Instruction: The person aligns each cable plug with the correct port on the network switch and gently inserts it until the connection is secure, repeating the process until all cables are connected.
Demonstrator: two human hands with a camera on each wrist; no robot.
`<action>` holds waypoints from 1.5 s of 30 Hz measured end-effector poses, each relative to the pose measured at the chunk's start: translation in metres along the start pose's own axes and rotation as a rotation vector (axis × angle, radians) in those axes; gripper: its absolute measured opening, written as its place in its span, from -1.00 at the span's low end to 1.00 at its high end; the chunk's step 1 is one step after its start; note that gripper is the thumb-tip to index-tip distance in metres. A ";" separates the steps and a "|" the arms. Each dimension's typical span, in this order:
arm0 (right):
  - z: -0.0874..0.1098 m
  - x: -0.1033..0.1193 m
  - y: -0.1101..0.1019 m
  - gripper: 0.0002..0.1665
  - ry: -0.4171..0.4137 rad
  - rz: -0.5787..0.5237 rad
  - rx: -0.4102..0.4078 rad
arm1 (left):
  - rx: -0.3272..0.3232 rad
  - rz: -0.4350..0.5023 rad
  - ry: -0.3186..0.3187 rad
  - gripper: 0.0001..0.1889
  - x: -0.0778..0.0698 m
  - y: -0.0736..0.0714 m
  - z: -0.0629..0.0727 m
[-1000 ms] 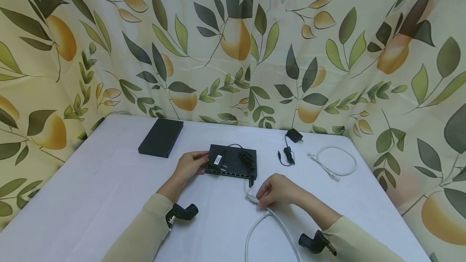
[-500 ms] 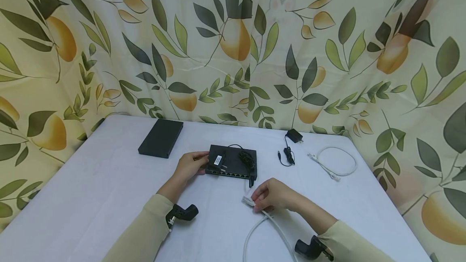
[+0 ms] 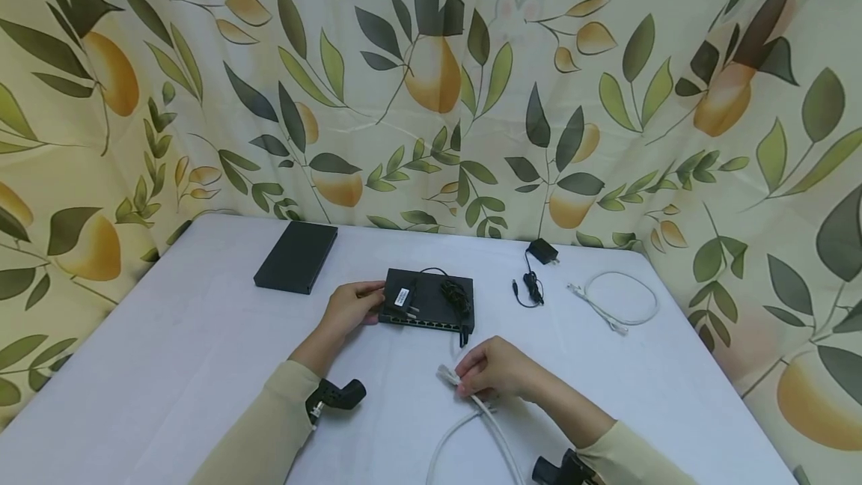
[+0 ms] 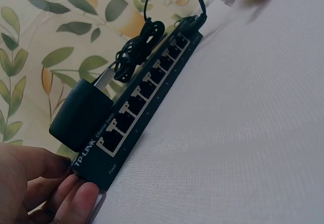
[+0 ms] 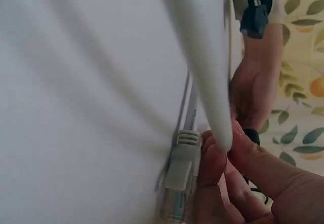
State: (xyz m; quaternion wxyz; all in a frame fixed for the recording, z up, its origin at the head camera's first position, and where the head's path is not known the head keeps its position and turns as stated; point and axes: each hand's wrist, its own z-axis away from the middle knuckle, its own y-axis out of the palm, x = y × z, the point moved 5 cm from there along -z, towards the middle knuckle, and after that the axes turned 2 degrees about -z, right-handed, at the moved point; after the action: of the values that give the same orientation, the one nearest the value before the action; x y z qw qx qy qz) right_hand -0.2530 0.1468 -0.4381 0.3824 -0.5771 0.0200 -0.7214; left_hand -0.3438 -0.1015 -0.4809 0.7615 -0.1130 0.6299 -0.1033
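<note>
In the head view, my left hand (image 3: 350, 308) grips the left end of a black Ethernet switch (image 3: 431, 315), thumb and fingers on its corner. Its row of ports faces the near side in the left wrist view. On the switch lie a black power adapter (image 4: 81, 115) and its bundled cord (image 4: 134, 51). Nearer the person, my right hand (image 3: 501, 370) pinches a white Ethernet cable (image 3: 494, 432) just behind one plug. A clear-tipped plug (image 5: 179, 171) shows beside the fingertips in the right wrist view. The cable's lower loop runs out of the head view.
A flat black box (image 3: 296, 257) lies at the back left of the white-covered table (image 3: 168, 365). At the back right are another black power adapter (image 3: 542, 251) with its cord and a looped white cable (image 3: 636, 322). A patterned curtain (image 3: 384, 171) hangs behind.
My right hand has shifted left and slightly toward the person, carrying the cable's plug along. The left hand and the switch have stayed in place.
</note>
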 end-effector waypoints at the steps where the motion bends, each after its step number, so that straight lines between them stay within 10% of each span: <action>1: 0.000 0.000 0.001 -0.80 -0.002 -0.009 -0.005 | -0.001 0.000 0.000 -0.64 0.000 0.000 0.000; 45: -0.027 0.009 0.055 -0.76 -0.041 -0.427 -0.280 | 0.015 0.005 -0.002 -0.64 0.003 0.000 -0.001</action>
State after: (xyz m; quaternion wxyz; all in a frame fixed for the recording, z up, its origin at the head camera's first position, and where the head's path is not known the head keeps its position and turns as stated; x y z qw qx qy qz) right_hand -0.2470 0.0921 -0.4653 0.1380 -0.6301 -0.0102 -0.7641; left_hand -0.3447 -0.1020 -0.4842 0.7633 -0.1057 0.6284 -0.1061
